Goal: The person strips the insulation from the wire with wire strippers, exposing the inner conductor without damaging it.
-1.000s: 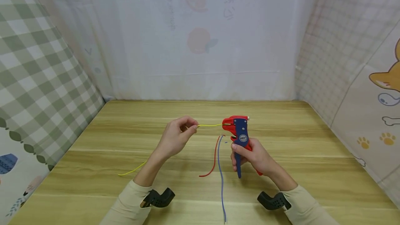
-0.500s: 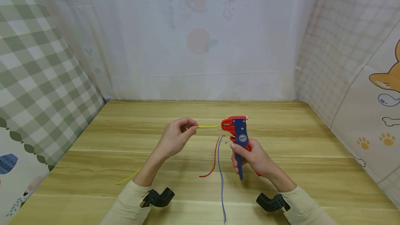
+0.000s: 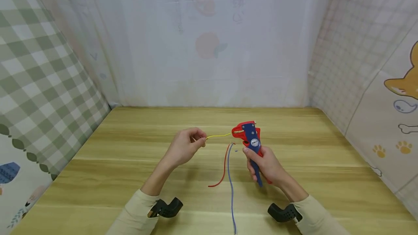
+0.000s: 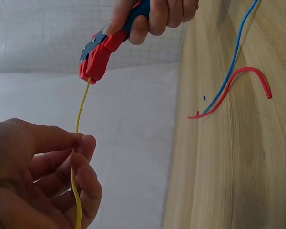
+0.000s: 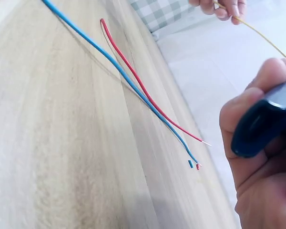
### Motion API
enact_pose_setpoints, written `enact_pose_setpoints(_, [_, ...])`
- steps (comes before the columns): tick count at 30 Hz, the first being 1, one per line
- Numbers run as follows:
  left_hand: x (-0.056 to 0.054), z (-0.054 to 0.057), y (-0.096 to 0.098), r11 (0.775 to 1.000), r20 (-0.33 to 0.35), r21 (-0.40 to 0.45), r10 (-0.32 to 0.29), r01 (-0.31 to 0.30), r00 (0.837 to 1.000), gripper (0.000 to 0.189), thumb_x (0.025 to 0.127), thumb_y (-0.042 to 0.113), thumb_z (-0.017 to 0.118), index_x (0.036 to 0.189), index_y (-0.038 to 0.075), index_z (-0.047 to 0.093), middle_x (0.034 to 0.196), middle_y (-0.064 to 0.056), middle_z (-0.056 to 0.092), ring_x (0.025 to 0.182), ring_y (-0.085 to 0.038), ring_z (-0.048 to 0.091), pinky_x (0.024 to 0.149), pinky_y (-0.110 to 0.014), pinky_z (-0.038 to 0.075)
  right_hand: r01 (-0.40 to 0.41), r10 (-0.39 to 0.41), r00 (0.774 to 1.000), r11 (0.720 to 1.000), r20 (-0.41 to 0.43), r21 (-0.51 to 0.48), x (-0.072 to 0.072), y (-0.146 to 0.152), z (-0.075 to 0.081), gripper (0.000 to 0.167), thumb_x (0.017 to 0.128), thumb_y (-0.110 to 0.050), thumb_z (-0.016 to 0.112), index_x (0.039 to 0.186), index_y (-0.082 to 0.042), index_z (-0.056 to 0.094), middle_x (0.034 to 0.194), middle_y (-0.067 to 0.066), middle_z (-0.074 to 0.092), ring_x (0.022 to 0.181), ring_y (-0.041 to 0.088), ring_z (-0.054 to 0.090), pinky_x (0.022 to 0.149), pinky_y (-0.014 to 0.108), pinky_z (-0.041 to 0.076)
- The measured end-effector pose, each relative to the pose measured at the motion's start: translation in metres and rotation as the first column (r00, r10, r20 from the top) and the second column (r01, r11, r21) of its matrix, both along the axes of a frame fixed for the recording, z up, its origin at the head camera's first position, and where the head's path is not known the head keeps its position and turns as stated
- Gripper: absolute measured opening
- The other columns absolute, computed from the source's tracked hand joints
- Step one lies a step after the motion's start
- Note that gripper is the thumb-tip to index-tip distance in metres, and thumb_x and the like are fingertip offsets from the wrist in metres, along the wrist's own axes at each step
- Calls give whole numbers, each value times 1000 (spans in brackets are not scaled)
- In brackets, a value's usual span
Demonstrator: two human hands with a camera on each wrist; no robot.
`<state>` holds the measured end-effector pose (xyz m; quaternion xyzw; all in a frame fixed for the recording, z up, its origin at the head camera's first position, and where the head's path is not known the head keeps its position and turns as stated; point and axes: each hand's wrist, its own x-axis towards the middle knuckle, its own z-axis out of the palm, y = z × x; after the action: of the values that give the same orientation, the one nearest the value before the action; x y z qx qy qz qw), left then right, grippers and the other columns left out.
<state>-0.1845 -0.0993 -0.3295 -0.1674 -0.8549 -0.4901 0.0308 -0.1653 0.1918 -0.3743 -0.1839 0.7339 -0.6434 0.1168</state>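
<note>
My left hand (image 3: 187,146) pinches a thin yellow wire (image 3: 218,135) between thumb and forefinger. From the fingers the wire runs right to the jaws of a red and blue wire stripper (image 3: 252,137), its end right at their mouth. Around the stripper's handles curl the fingers of my right hand (image 3: 266,164). In the left wrist view the yellow wire (image 4: 80,107) meets the tool's red nose (image 4: 96,64), and its other length hangs past my palm. Both hands are raised over the table.
On the wooden table (image 3: 98,162) lie a red wire (image 3: 224,166) and a longer blue wire (image 3: 232,191), with bare ends at the far side. Small blue and red insulation bits (image 5: 190,164) lie beside those ends. White and checked cloth (image 3: 49,46) encloses the table.
The stripper's handles have swung to the right, tilting the tool and bringing its nose slightly down. The yellow wire's loose tail no longer shows left of my left forearm.
</note>
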Motion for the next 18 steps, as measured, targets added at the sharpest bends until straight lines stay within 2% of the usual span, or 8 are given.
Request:
enact_pose_setpoints(4, [0,-2,0,1000,49,-10,11,-11,999,7,101,10,69,96,7,73,83,-5,74,73,-12,65,64,-29,49,-46,46,999,998,17,-35,-2,4,-2,35,114,-28,48,88,-4,53,63,-3,61,49,11,63,51,29,57])
enact_pose_setpoints(8, [2,-3,-7,999,80,-43,24,-20,997,7,100,12,71,96,7,74,88,-5,73,77,-13,63,68,-30,49,-111,114,993,990,37,-82,-5,4,-3,28,114,-26,46,96,-7,56,71,1,68,59,14,71,61,34,63])
enact_pose_setpoints(12, [-2,2,-14,997,115,-76,-17,25,993,8,99,15,70,95,9,74,88,-3,70,74,-15,62,66,-30,51,-156,161,987,977,25,-143,-9,9,-2,22,115,-21,43,104,-10,58,84,2,75,74,18,79,74,40,66])
enact_pose_setpoints(15, [-8,7,-20,996,182,-44,-71,81,981,8,100,14,68,95,9,73,84,-5,67,70,-18,62,64,-29,51,-157,163,987,971,17,-179,-11,12,0,21,115,-20,41,107,-11,59,87,0,76,79,20,80,78,41,65])
enact_pose_setpoints(18, [-13,8,-25,993,271,6,-114,117,956,9,101,13,68,96,6,71,82,-6,64,68,-18,61,62,-28,52,-145,152,988,969,22,-200,-13,13,1,23,116,-22,40,109,-12,59,88,0,76,80,20,81,78,42,65])
